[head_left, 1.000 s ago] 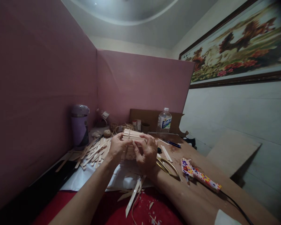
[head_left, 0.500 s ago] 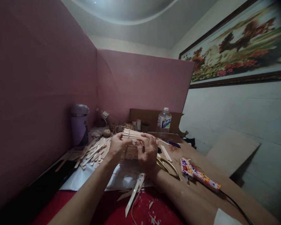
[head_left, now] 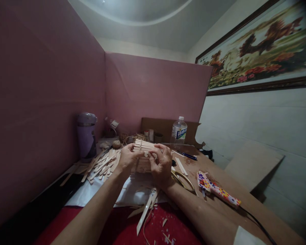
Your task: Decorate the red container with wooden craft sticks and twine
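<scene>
Between my two hands is a small structure of wooden craft sticks (head_left: 145, 145), its sticks laid side by side with a cross strip near the left end. My left hand (head_left: 129, 159) grips its left side, thumb along the front. On the right, my right hand (head_left: 162, 162) closes round the other end, with thumb and forefinger pinched at the front face near a small pale bit I cannot make out. Below the hands, loose cut sticks (head_left: 146, 211) and shavings lie on white paper (head_left: 127, 194) and red cloth (head_left: 117, 226).
Many loose craft sticks (head_left: 104, 166) are piled at left, beside a purple flask (head_left: 86, 136) and a twine ball (head_left: 116, 144). Gold-handled scissors (head_left: 185, 182), a flower-patterned glue gun (head_left: 216, 190) with a cord, a blue pen (head_left: 189, 156) and a plastic bottle (head_left: 179, 131) stand or lie to the right.
Both hands keep hold of the stick structure in nearly the same place. The right fingers have shifted slightly at its front face.
</scene>
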`<state>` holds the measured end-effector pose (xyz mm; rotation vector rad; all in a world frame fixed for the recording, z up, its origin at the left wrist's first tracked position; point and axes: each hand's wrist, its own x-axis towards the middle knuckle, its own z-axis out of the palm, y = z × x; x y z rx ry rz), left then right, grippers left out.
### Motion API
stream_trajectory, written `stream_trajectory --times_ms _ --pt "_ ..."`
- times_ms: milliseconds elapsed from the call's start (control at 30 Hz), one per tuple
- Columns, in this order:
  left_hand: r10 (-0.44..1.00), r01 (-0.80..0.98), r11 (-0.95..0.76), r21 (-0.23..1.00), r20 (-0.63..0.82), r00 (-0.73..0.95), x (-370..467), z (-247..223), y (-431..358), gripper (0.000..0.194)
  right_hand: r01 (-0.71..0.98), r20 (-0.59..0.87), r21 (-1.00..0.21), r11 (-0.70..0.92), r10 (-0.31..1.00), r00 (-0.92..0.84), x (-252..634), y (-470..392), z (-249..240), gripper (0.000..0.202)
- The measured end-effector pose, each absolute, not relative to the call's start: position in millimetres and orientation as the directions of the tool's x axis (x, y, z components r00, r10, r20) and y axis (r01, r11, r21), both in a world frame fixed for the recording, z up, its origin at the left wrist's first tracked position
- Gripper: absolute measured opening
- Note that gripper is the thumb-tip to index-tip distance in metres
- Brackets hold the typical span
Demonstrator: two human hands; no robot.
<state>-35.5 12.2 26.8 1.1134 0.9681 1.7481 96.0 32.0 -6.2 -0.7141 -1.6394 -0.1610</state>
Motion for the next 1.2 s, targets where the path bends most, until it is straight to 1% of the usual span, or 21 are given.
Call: stream_trajectory --times_ms 167,333,500,767,867,1067,1200 --pt "0.919 -0.244 -0.361 0.9 0.298 -0.26 -35.7 27.5 13.6 0.033 0.474 0.924 -0.333 0.815 0.381 -0.007 96.5 35.6 -5.8 0.006" --pt "0.924 -0.252 -0.35 0.902 0.288 -0.25 -34.2 29.8 12.2 0.035 0.449 0.922 -0.349 0.823 0.387 0.007 96.5 37.2 -4.7 0.006" --pt "0.927 -0.274 -0.357 0.893 0.301 -0.225 -33.5 30.5 10.5 0.035 0.452 0.922 -0.343 0.823 0.387 -0.004 96.6 37.3 -2.9 0.006" --pt "0.915 -0.248 -0.372 0.894 0.309 -0.258 -32.7 30.2 10.6 0.033 0.481 0.922 -0.322 0.816 0.386 -0.036 97.9 39.1 -1.3 0.011" --pt "0.92 -0.265 -0.365 0.893 0.302 -0.25 -31.7 29.9 9.8 0.032 0.487 0.922 -0.318 0.814 0.386 -0.043 98.1 39.6 -1.5 0.012" --pt "0.917 -0.284 -0.349 0.893 0.263 -0.3 -32.4 28.4 11.6 0.034 0.442 0.928 -0.323 0.837 0.373 -0.028 97.2 36.9 -3.7 0.015" --pt "0.916 -0.272 -0.342 0.899 0.254 -0.311 -33.2 28.3 11.7 0.033 0.46 0.933 -0.296 0.837 0.358 -0.05 95.7 31.3 -4.0 0.007"
